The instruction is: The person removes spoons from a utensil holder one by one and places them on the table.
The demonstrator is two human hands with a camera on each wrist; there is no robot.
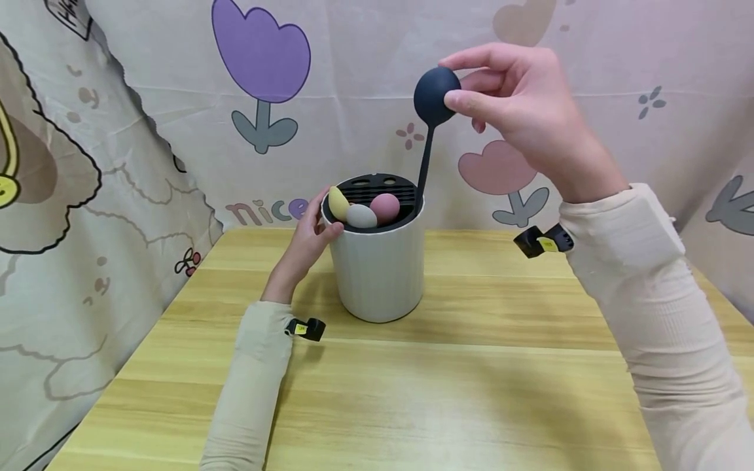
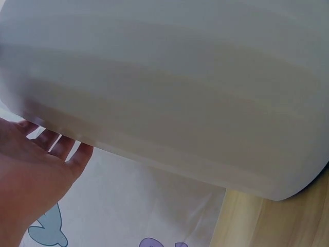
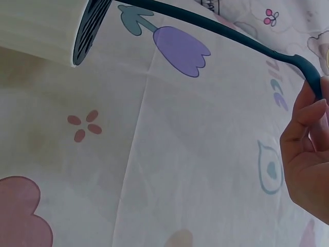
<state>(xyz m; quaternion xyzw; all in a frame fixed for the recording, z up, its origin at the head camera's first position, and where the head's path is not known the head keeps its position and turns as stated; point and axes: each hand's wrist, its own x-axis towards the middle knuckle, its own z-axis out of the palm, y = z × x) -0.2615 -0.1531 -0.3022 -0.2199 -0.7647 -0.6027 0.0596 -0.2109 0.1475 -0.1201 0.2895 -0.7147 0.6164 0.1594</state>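
A white ribbed utensil holder (image 1: 377,275) with a black slotted insert (image 1: 377,186) stands upright on the table. My left hand (image 1: 305,243) grips its upper left side, thumb at the front rim; the left wrist view shows the fingertips (image 2: 79,157) against the white wall. Above the holder's right side, my right hand (image 1: 518,98) pinches the round head of a dark blue ladle (image 1: 434,98) between thumb and fingers. The ladle's handle slants down, its lower end at or inside the right rim. Yellow (image 1: 338,203), grey (image 1: 361,216) and pink (image 1: 385,208) egg-shaped pieces sit at the holder's top.
The holder stands toward the back of a light wooden table (image 1: 377,392). Behind it hangs a pale cloth (image 1: 365,78) printed with tulips, with more cloth at the left and right. Small black wrist cameras (image 1: 309,329) stick out from both sleeves.
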